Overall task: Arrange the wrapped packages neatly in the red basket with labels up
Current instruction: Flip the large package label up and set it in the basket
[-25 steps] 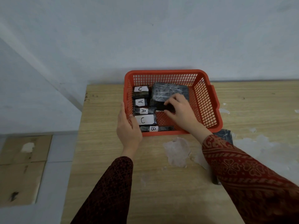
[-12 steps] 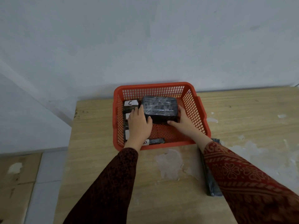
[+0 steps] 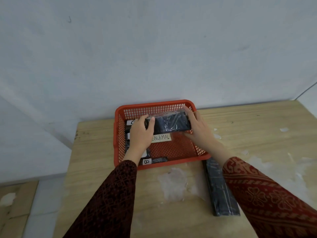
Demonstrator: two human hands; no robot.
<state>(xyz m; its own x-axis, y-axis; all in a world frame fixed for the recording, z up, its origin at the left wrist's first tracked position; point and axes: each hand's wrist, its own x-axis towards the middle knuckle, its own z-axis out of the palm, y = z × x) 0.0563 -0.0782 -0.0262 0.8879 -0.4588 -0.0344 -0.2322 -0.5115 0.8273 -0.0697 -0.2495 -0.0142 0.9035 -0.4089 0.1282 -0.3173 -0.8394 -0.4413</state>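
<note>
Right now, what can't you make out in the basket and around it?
Head view only:
- Large package: label side not visible; left hand and right hand cover its ends.
- Handwritten label: first letters behind the left hand.
- Small packages: mostly hidden by the left hand.
- Package on table: partly under the right sleeve.

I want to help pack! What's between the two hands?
In the head view, a big dark wrapped package sits between the left hand and right hand, held over the red basket.
</note>
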